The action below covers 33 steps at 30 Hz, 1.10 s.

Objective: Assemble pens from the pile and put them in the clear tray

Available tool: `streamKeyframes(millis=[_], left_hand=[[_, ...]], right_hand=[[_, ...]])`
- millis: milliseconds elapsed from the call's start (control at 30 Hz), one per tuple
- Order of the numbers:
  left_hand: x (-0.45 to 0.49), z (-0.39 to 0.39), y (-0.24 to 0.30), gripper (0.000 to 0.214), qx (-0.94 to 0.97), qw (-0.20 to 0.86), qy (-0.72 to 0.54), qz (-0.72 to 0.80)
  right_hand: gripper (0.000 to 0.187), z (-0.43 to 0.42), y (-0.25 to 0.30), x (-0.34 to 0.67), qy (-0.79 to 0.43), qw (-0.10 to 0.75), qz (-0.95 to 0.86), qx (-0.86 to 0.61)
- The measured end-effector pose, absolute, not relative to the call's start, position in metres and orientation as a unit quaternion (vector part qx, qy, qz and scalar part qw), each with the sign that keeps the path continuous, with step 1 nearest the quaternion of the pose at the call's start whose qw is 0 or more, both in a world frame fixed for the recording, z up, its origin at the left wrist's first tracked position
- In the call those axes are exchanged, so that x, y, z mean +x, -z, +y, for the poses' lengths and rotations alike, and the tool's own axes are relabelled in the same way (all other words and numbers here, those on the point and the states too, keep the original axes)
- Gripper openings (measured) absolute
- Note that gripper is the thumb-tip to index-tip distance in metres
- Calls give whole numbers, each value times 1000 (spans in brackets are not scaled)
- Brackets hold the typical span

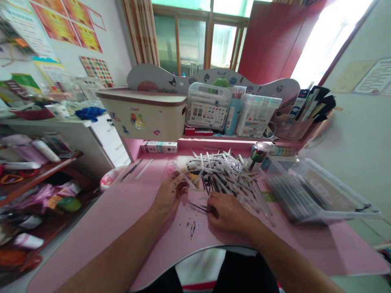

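Observation:
My left hand (171,193) is closed, fingers curled round a slim white pen (187,178) that slants at the edge of the pile. To its right, my right hand (227,211) rests low over the desk, its fingers pinched on a thin dark stick (198,208) that looks like a pen refill. Just beyond both hands spreads a large heap of white and black pens (226,173). Small dark scraps or marks (193,228) lie on the pink desk (128,219) between my forearms. The fingertips of my right hand are partly hidden.
A dark pen (131,170) and a white pen (143,169) lie apart at left. On the right stands a clear plastic box (324,195) with pens inside. Behind the heap are a jar (259,152), a cream bin (146,118) and a shelf of stationery cases (207,106).

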<state>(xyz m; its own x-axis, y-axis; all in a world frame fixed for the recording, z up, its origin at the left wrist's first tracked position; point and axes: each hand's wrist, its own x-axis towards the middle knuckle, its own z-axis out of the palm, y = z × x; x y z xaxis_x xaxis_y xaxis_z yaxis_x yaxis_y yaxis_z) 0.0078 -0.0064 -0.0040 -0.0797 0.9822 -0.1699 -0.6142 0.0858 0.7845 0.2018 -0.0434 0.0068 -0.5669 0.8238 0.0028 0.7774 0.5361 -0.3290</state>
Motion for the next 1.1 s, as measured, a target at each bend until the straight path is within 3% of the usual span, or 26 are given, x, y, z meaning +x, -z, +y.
streamKeyframes(millis=[167, 367, 933, 1100], left_hand=[[5, -6, 0, 11, 230, 611, -641, 403], [5, -7, -1, 13, 241, 613, -626, 418], [8, -12, -2, 23, 357, 595, -587, 417], [12, -18, -5, 19, 341, 695, -506, 380]], right_hand=[[9, -34, -10, 208, -253, 189, -814, -487], [7, -29, -11, 208, -436, 215, -710, -510], [3, -27, -7, 210, -509, 237, -665, -491], [20, -26, -5, 207, -593, 314, -591, -447]])
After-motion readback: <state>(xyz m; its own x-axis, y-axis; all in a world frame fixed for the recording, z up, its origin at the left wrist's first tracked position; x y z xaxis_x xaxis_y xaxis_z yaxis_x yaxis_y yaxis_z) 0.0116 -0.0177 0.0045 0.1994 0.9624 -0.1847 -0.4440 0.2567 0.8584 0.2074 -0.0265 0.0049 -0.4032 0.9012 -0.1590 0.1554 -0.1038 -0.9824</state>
